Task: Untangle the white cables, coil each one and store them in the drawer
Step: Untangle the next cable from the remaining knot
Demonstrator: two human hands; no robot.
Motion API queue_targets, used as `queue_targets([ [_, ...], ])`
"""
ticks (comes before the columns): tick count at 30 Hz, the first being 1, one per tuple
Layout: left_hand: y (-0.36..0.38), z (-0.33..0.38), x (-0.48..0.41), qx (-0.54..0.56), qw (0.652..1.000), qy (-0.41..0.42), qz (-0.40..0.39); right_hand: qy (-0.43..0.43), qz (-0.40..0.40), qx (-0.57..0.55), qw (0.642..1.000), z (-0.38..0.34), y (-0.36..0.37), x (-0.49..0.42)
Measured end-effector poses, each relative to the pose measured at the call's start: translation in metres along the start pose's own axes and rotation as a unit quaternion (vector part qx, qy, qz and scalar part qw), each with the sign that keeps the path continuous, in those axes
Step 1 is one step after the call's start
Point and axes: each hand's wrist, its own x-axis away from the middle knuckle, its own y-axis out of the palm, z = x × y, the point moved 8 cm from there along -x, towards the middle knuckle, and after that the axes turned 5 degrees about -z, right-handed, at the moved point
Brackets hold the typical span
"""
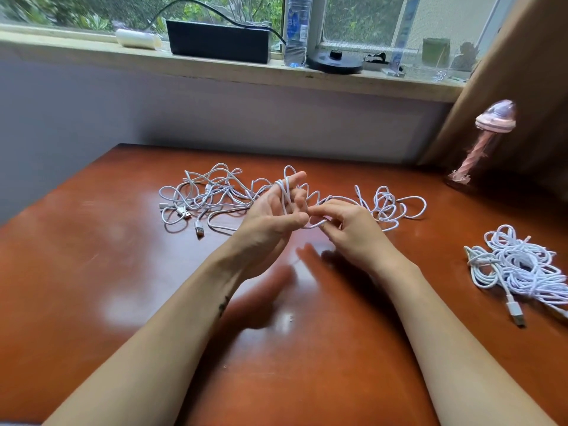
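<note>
A tangle of white cables point(209, 198) with several USB plugs lies on the brown table point(123, 272), left of centre. My left hand point(273, 213) is raised palm up above the table, with loops of one white cable point(284, 192) wound round its fingers. My right hand point(347, 229) pinches the same cable just right of the left thumb. From there the cable trails right into loose loops point(387, 207) on the table. A separate bundle of white cables point(519, 262) lies near the right edge. No drawer is in view.
A pink mushroom-shaped lamp point(488, 136) stands at the table's far right corner beside a brown curtain point(522, 72). The window sill point(92, 53) behind holds a black box point(218, 41), a water bottle point(296, 29) and small items. A grey wall runs behind the table.
</note>
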Motion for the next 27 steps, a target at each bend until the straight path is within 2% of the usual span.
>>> queue_targets([
  [6,-0.003,0.01,0.0,0.003,0.999,0.043,0.019,0.027,-0.053,-0.053,0.997,-0.004,0.009,0.004],
  [8,-0.009,0.013,-0.001,-0.01,0.996,0.062,0.062,0.045,-0.084,-0.082,0.992,-0.006,0.017,0.006],
  [10,-0.019,0.014,-0.001,-0.086,0.987,0.075,0.117,0.044,-0.116,-0.09,0.988,-0.01,0.023,0.006],
  [12,-0.018,0.02,0.001,-0.217,0.962,0.106,0.13,0.036,-0.13,-0.09,0.987,-0.014,0.028,0.006],
  [14,-0.005,0.024,0.003,-0.319,0.932,0.144,0.095,0.035,-0.129,-0.087,0.987,-0.015,0.028,0.005],
  [19,-0.005,0.029,0.003,-0.371,0.903,0.186,0.11,0.027,-0.126,-0.09,0.988,-0.015,0.029,0.006],
  [22,-0.005,0.024,0.003,-0.513,0.834,0.183,0.084,0.026,-0.143,-0.099,0.984,-0.018,0.036,0.007],
  [24,-0.007,0.017,0.003,-0.585,0.787,0.18,0.074,0.017,-0.126,-0.109,0.986,-0.02,0.034,0.007],
  [27,-0.016,0.011,0.001,-0.631,0.757,0.159,0.069,-0.009,-0.066,-0.074,0.995,-0.021,0.02,0.004],
])
